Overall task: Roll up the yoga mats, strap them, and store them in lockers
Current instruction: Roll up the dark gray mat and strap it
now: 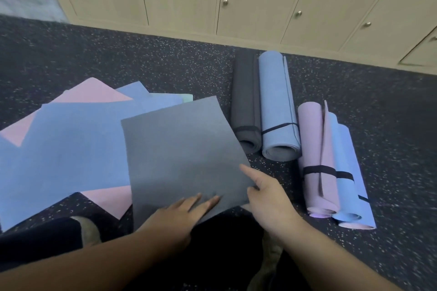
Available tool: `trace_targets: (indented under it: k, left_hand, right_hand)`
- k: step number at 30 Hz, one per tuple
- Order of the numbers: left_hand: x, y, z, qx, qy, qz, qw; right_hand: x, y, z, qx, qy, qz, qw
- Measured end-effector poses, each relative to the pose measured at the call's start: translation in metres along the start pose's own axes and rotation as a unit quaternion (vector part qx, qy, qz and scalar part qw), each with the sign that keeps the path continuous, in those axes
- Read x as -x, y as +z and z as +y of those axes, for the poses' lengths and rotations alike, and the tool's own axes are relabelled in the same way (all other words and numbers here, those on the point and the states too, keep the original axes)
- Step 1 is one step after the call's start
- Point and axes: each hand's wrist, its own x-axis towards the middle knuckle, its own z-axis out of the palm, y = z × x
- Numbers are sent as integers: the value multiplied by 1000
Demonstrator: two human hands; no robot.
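Note:
A flat dark grey mat (pixel 179 149) lies on top of a pile of unrolled mats, its near edge lifted toward me. My left hand (pixel 182 212) rests on its near edge with straight fingers. My right hand (pixel 267 194) grips the mat's near right corner, thumb under the edge and forefinger stretched along it. To the right lie rolled, strapped mats: a dark grey roll (pixel 246 101), a blue roll (pixel 276 106), a mauve roll (pixel 316 158) and a light blue roll (pixel 347 177).
Blue mats (pixel 71 144), pink mats (pixel 94 92) and a pale green mat (pixel 186 97) are spread flat on the speckled black floor (pixel 142 59). A wall of shut beige lockers (pixel 260 2) numbered 46 to 48 runs along the back. My dark-clothed legs fill the bottom.

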Motion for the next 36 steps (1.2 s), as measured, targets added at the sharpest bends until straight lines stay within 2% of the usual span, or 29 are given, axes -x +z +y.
trace_targets:
  k: [6, 14, 17, 20, 22, 24, 26, 28, 30, 32, 34, 36]
  left_hand:
    - [-10, 34, -26, 35, 3, 33, 999]
    - [-15, 77, -22, 148, -4, 81, 986]
    - [-23, 65, -33, 96, -5, 161, 982]
    - [-30, 34, -56, 4, -4, 161, 987]
    - [-30, 12, -64, -87, -2, 170, 982]
    - [-28, 5, -69, -140, -5, 146, 979]
    - [-25, 6, -68, -160, 30, 201, 966]
    - [-26, 28, -70, -185, 41, 185, 964]
    - [-28, 50, -62, -163, 57, 149, 974]
    - [-33, 68, -48, -141, 74, 134, 978]
    - [-38, 78, -36, -98, 90, 152, 979]
    - [-42, 88, -33, -43, 97, 193, 975]
  right_hand:
    - [4, 17, 5, 165, -117, -21, 979]
    - [-6, 20, 31, 232, -217, -35, 947]
    - [-8, 13, 37, 249, -217, 0, 944]
    - [-11, 18, 46, 262, -222, 13, 939]
    - [-16, 29, 54, 266, -209, 18, 941]
    - [-20, 42, 62, 269, -180, 0, 946]
    - [-22, 55, 70, 286, -145, -55, 946]
    - [-20, 69, 82, 330, -87, -129, 931]
    - [-19, 80, 92, 432, -6, -145, 890]
    - [-17, 87, 94, 497, 58, -119, 857]
    - [-17, 90, 94, 493, 68, -65, 865]
    - [-20, 87, 95, 464, 36, -4, 885]
